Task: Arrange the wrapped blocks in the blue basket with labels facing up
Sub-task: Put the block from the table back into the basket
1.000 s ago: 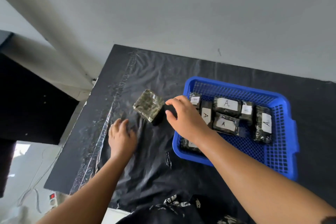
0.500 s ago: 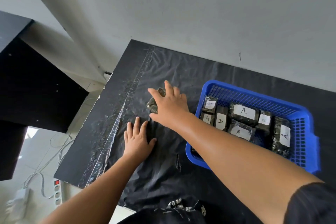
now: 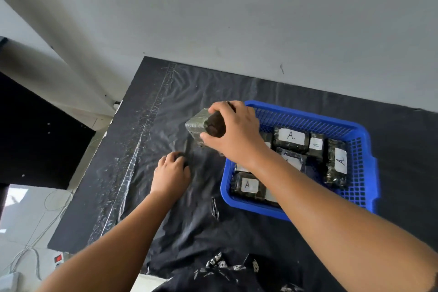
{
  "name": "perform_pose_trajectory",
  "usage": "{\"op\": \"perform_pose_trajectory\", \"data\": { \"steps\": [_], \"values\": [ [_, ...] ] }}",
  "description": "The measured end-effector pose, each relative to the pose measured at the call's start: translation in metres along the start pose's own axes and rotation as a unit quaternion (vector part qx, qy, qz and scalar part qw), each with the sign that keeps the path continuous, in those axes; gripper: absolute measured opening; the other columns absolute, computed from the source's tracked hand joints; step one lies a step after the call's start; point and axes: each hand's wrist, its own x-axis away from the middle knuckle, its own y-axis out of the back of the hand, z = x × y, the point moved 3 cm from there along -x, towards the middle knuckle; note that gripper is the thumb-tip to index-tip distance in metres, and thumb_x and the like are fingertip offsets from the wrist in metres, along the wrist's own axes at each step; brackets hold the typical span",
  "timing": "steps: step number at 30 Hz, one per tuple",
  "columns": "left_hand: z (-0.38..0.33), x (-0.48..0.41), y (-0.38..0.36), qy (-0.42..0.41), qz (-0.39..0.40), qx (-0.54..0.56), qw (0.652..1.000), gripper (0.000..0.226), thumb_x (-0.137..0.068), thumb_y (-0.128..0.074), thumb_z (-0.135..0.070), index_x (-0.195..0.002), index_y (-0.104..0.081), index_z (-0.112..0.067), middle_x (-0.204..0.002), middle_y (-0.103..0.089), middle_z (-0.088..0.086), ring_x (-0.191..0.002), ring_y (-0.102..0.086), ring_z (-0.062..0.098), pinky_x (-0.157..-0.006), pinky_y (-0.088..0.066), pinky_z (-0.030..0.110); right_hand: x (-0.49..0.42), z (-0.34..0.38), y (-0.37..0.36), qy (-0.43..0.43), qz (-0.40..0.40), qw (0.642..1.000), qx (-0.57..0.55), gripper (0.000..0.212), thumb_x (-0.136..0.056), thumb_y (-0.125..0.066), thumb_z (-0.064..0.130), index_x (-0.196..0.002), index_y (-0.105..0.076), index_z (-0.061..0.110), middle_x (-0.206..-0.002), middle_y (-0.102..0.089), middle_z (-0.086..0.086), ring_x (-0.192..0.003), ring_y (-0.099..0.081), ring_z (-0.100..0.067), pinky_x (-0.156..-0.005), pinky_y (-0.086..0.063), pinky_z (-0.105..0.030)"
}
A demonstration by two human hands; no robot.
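Observation:
My right hand [image 3: 233, 133] is shut on a dark wrapped block [image 3: 198, 123], held lifted just left of the blue basket [image 3: 362, 197]; no label shows on the block's visible faces. The basket sits on the black plastic-covered table [image 3: 166, 92] and holds several wrapped blocks with white "A" labels facing up, such as one at the back [image 3: 291, 136], one at the right [image 3: 337, 161] and one at the front left [image 3: 247, 185]. My left hand [image 3: 171, 173] rests on the table with its fingers curled, holding nothing, below and left of the lifted block.
A white wall [image 3: 260, 19] runs behind the table. The table's left edge [image 3: 94, 173] drops to a floor with cables and a power strip [image 3: 58, 258]. A dark cabinet [image 3: 35, 137] stands at the left.
My right hand reached left to the loose block on the table, closed on it and lifted it toward the basket. My left hand's fingers went from flat to curled.

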Motion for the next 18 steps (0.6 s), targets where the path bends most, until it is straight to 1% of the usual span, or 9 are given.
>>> {"op": "perform_pose_trajectory", "data": {
  "steps": [2, 4, 7, 10, 12, 13, 14, 16, 18],
  "values": [
    [-0.028, -0.013, 0.016, -0.027, -0.026, 0.048, 0.998, 0.027, -0.092, -0.048, -0.018, -0.104, -0.066, -0.004, -0.118, -0.058, 0.016, -0.110, -0.050, 0.039, -0.095, -0.040, 0.044, 0.013, -0.011, 0.021, -0.020, -0.051, 0.998, -0.019, 0.048, -0.071, -0.070, 0.052, -0.112, -0.050, 0.035, -0.122, -0.045, 0.000, -0.111, -0.038, -0.025, -0.094, -0.034, -0.042],
    [-0.062, -0.022, 0.029, -0.065, -0.050, 0.101, 0.991, 0.024, -0.093, -0.047, -0.013, -0.103, -0.065, -0.001, -0.108, -0.061, 0.019, -0.102, -0.055, 0.039, -0.090, -0.041, 0.043, 0.028, -0.026, 0.041, -0.042, -0.087, 0.993, -0.066, 0.047, -0.071, -0.070, 0.052, -0.110, -0.050, 0.034, -0.120, -0.047, 0.003, -0.111, -0.040, -0.023, -0.095, -0.037, -0.040],
    [-0.106, -0.025, 0.042, -0.098, -0.091, 0.168, 0.977, 0.027, -0.096, -0.045, -0.013, -0.115, -0.061, -0.003, -0.111, -0.063, 0.018, -0.103, -0.056, 0.036, -0.085, -0.040, 0.036, 0.051, -0.054, 0.071, -0.080, -0.141, 0.978, -0.134, 0.045, -0.072, -0.067, 0.056, -0.108, -0.047, 0.038, -0.111, -0.046, 0.010, -0.106, -0.047, -0.012, -0.090, -0.041, -0.030],
    [-0.138, -0.024, 0.040, -0.115, -0.095, 0.203, 0.968, 0.030, -0.098, -0.042, -0.016, -0.122, -0.056, -0.005, -0.118, -0.062, 0.016, -0.108, -0.054, 0.032, -0.084, -0.038, 0.032, 0.077, -0.087, 0.095, -0.165, -0.166, 0.950, -0.206, 0.044, -0.071, -0.065, 0.061, -0.103, -0.046, 0.037, -0.108, -0.051, 0.004, -0.096, -0.054, -0.007, -0.079, -0.046, -0.023],
    [-0.150, -0.024, 0.031, -0.100, -0.072, 0.198, 0.972, 0.038, -0.097, -0.043, -0.016, -0.133, -0.047, -0.004, -0.130, -0.054, 0.017, -0.116, -0.049, 0.031, -0.093, -0.036, 0.034, 0.094, -0.111, 0.105, -0.230, -0.170, 0.910, -0.301, 0.043, -0.073, -0.066, 0.056, -0.099, -0.047, 0.027, -0.091, -0.063, 0.000, -0.077, -0.063, -0.013, -0.064, -0.050, -0.026],
    [-0.153, -0.024, 0.026, -0.087, -0.052, 0.190, 0.977, 0.045, -0.096, -0.044, -0.017, -0.139, -0.040, -0.006, -0.136, -0.047, 0.016, -0.117, -0.048, 0.032, -0.094, -0.037, 0.036, 0.102, -0.123, 0.108, -0.261, -0.161, 0.880, -0.363, 0.041, -0.076, -0.067, 0.050, -0.096, -0.046, 0.021, -0.075, -0.066, 0.000, -0.064, -0.063, -0.017, -0.057, -0.050, -0.030],
    [-0.155, -0.023, 0.021, -0.080, -0.034, 0.174, 0.981, 0.051, -0.094, -0.045, -0.016, -0.142, -0.033, -0.009, -0.139, -0.042, 0.015, -0.114, -0.050, 0.033, -0.090, -0.040, 0.039, 0.109, -0.135, 0.108, -0.290, -0.142, 0.848, -0.421, 0.037, -0.080, -0.066, 0.042, -0.094, -0.045, 0.015, -0.065, -0.066, -0.002, -0.057, -0.062, -0.022, -0.055, -0.050, -0.034],
    [-0.158, -0.022, 0.012, -0.080, -0.017, 0.122, 0.989, 0.057, -0.090, -0.046, -0.017, -0.144, -0.028, -0.016, -0.140, -0.035, 0.013, -0.101, -0.055, 0.038, -0.074, -0.043, 0.039, 0.126, -0.155, 0.106, -0.356, -0.096, 0.796, -0.481, 0.030, -0.085, -0.064, 0.034, -0.091, -0.050, 0.008, -0.074, -0.064, -0.013, -0.066, -0.062, -0.027, -0.065, -0.054, -0.042],
    [-0.157, -0.023, 0.009, -0.071, -0.025, 0.082, 0.994, 0.055, -0.088, -0.047, -0.018, -0.141, -0.030, -0.019, -0.139, -0.034, 0.013, -0.095, -0.057, 0.039, -0.067, -0.040, 0.037, 0.143, -0.169, 0.100, -0.417, -0.069, 0.745, -0.516, 0.026, -0.085, -0.063, 0.034, -0.087, -0.057, 0.008, -0.086, -0.062, -0.018, -0.077, -0.062, -0.029, -0.072, -0.054, -0.044]
  ]
}}
